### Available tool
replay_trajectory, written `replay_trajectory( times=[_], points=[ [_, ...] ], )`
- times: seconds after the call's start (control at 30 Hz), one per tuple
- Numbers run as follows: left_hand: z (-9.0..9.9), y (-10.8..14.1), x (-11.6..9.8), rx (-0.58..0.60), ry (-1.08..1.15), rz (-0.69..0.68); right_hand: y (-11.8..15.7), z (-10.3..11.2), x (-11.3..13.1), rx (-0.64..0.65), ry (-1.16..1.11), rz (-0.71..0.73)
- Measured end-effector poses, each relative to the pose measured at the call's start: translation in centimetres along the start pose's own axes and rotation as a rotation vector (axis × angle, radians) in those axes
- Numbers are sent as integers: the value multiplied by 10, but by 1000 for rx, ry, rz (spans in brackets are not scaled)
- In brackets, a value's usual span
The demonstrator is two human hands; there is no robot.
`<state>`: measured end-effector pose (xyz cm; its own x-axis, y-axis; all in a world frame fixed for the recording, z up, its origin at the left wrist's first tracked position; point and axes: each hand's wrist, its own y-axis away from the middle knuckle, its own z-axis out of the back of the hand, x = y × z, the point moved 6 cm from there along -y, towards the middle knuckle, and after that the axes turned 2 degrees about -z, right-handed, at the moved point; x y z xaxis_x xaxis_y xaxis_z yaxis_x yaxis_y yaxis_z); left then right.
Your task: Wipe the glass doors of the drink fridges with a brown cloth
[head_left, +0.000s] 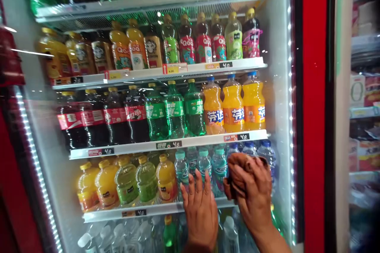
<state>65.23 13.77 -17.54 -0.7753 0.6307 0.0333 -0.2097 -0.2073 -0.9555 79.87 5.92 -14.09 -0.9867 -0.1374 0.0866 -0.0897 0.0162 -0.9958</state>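
Note:
My right hand [255, 193] is closed around a crumpled brown cloth [242, 172], which is bunched against the glass front of a drinks cooler. Left of it, my left hand [201, 213] is raised with its palm toward the glass and its fingers stretched out, holding nothing. Whether its palm touches the glass I cannot tell. Behind the two hands stand clear water bottles with teal caps [219, 162] and others with blue caps [267, 154], partly covered by the hands and the cloth.
Shelves hold cola bottles [113, 112], green soda bottles [174, 110], orange soda bottles [233, 104] and yellow juice bottles [106, 185]. Price tags line the white shelf edges [204, 141]. A red door frame [314, 110] runs down the right, with stocked store shelves [365, 112] beyond it.

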Motion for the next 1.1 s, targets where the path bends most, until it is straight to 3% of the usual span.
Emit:
replay_trajectory(
  times=[0.1,0.2,0.27,0.4,0.5,0.6,0.73,0.83,0.97,1.03,1.1],
  points=[
    [0,1,-5,-26,-1,18,-7,-3,8,-2,-2,-39],
    [0,2,-5,-36,7,7,9,-9,35,61,-81,163],
    [1,3,-5,-25,-3,10,24,-6,39,82,-135,254],
    [4,7,-21,3,-31,-21,30,10,8,124,-97,256],
    [2,12,-44,18,-38,-103,20,21,-18,56,-5,113],
    [-5,17,-54,37,-41,-105,21,20,-16,32,19,34],
    [-11,19,-50,46,-53,-81,35,15,0,153,-79,194],
    [-14,18,-47,87,-62,-73,38,24,-15,200,-82,267],
    [-14,14,-52,110,-42,-32,27,39,-51,62,10,62],
    [-14,13,-57,122,-32,-9,23,40,-52,-28,24,-51],
    [-15,13,-60,137,-21,6,23,32,-39,-41,8,-90]
  ],
)
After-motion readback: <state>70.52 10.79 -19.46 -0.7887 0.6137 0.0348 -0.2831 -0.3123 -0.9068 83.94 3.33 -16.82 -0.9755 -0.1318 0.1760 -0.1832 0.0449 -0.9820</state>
